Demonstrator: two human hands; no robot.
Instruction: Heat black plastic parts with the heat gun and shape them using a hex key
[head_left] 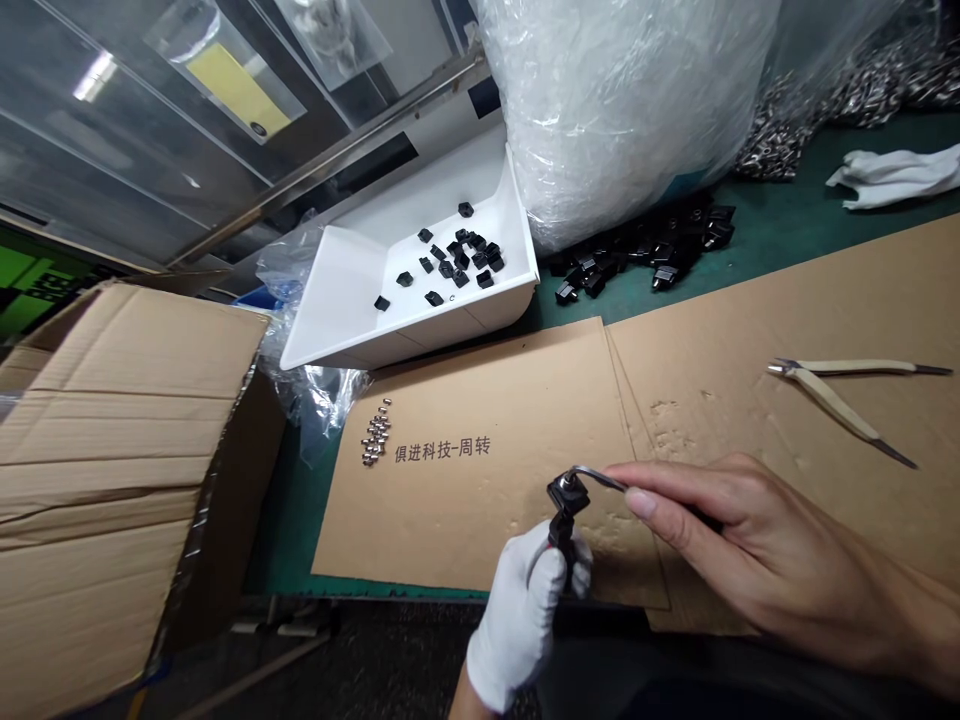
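Note:
My left hand (521, 610), in a white glove, is closed around a small black block-shaped part (568, 493). The part's upper end stands clear of the fingers, with a small metal piece (567, 481) at its top. My right hand (739, 540) is bare and pinches a thin metal tool with a curved tip (600, 476). Its tip reaches over the small metal piece; whether it is tweezers or a pick I cannot tell. Left of my hands, a cluster of small metal pins (376, 435) lies on the cardboard sheet (442, 520).
A white plastic bin (420, 335) holds several small black blocks. Beyond the cardboard are a pile of black parts (652, 250), a large plastic bag (622, 110) and shiny metal pieces (787, 125). Pale-handled pliers (840, 385) lie to the right, a cardboard box (112, 450) stands left.

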